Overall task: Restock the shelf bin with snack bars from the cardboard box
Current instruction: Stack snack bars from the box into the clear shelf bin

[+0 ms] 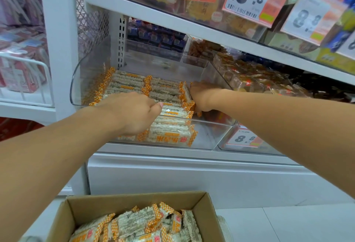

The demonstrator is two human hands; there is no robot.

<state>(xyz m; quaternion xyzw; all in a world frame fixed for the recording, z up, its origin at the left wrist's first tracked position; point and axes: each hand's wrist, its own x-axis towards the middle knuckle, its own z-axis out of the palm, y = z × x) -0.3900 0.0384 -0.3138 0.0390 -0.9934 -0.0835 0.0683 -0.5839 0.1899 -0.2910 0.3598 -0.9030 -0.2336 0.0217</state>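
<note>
Shelf bin (80, 80), snack bars (165, 90) lengthwise L-R

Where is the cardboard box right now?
In the head view, the cardboard box sits bottom centre, below the shelf bin, open and holding snack bars.

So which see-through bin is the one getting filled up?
Find the white shelf under the orange price tags. The clear bin at its left end holds white bars in orange-checked wrappers; the neighbouring bin on the right holds brown snacks.
</note>
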